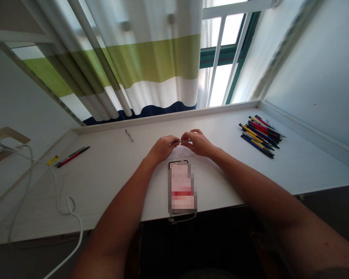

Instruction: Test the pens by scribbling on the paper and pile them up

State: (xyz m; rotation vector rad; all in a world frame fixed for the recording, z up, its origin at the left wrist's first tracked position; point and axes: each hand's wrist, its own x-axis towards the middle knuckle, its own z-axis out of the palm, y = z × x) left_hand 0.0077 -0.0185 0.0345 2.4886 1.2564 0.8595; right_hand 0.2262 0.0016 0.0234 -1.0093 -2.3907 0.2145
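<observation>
My left hand point(164, 147) and my right hand point(198, 142) meet near the middle of the white desk. Between their fingertips is a thin pen point(180, 142), dark at its left part and lighter at its right; both hands pinch it. Under the hands lies a piece of white paper point(180, 152), partly covered by them. A phone point(182, 188) with a blurred, pinkish screen lies upright to my view, just below the paper at the desk's front edge.
Many red, yellow, blue and black pens point(260, 135) lie piled at the right. A pale pen point(129, 135) lies at the back left, red and dark pens point(73, 157) farther left. A white cable point(56, 190) crosses the left side. Raised rims point(168, 117) border the desk point(113, 182).
</observation>
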